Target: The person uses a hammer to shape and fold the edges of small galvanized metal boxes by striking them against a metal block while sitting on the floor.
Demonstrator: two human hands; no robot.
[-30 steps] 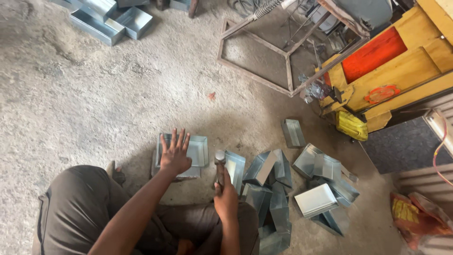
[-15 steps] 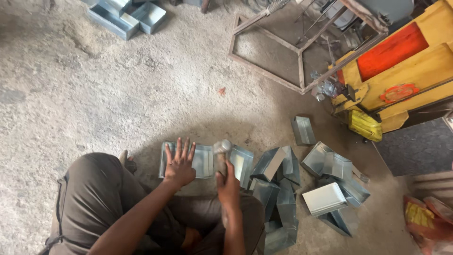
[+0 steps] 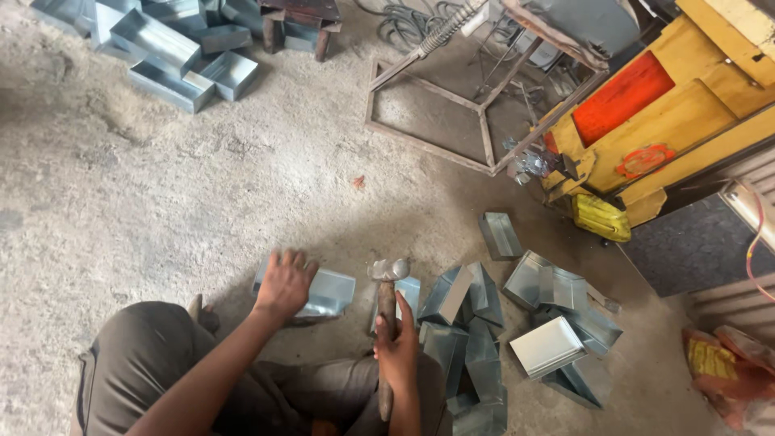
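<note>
One hammer (image 3: pixel 387 278), one metal tray (image 3: pixel 323 292) under work, lower centre of the frame; the right hand (image 3: pixel 397 349) has its grip wrapped tight round the hammer's wooden handle, steel head up just right of the tray; the left hand (image 3: pixel 284 282) lies flat on the tray, fingers spread, gripping nothing; right of the hammer, a heap of roughly a dozen folded trays (image 3: pixel 517 339) crowds the concrete floor (image 3: pixel 161 186); upper left, some six more trays (image 3: pixel 173 52); upper right, one steel frame (image 3: pixel 476 105) and one yellow machine (image 3: pixel 670 121).
</note>
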